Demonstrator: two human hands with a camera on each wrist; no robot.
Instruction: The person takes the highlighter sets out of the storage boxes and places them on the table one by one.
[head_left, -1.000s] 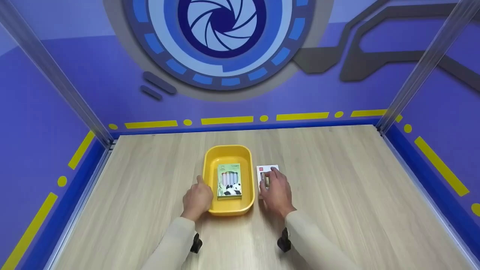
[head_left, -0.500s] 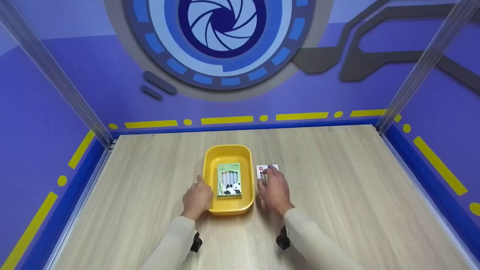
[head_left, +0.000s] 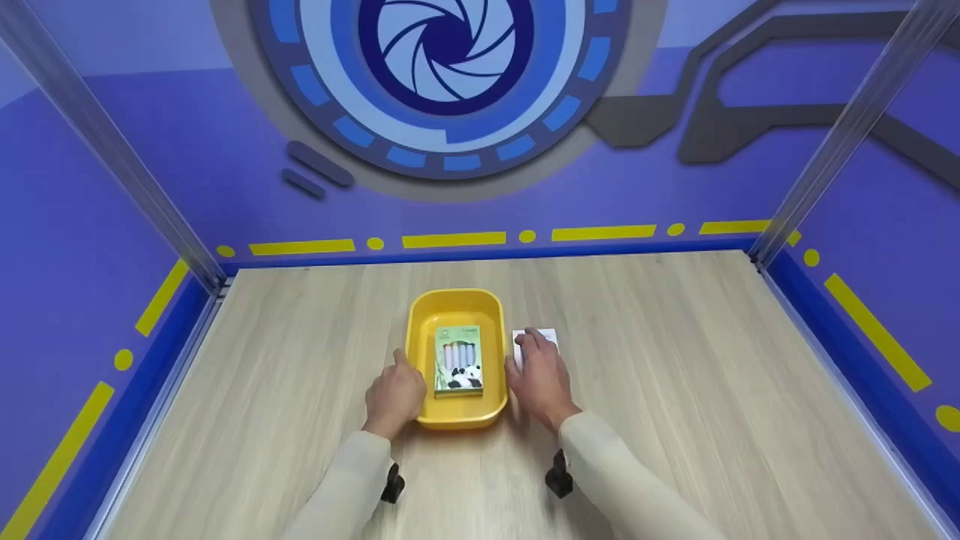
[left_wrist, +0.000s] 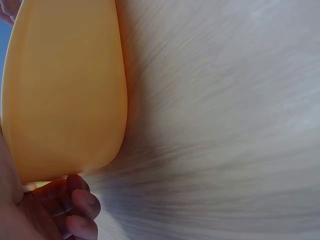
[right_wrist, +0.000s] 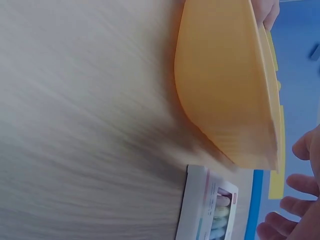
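Observation:
A yellow tray (head_left: 453,294) sits mid-table with a green panda-print box (head_left: 458,361) of pastel sticks lying flat inside. My left hand (head_left: 395,394) grips the tray's near left corner, thumb along the rim; in the left wrist view its curled fingers (left_wrist: 77,202) tuck under the tray's wall (left_wrist: 65,90). A white box (head_left: 549,334) with a window lies just right of the tray. My right hand (head_left: 538,373) hovers over it and hides most of it. In the right wrist view the white box (right_wrist: 207,207) lies beside the tray (right_wrist: 225,90), and the fingers (right_wrist: 295,200) hang loosely apart from it.
The wooden tabletop (head_left: 675,360) is walled in by purple and blue panels with yellow stripes, with metal posts (head_left: 825,150) at the back corners. Black wrist mounts (head_left: 559,474) sit under both sleeves.
My right hand has drifted left toward the tray and now covers more of the white box. The left hand and the tray have stayed put.

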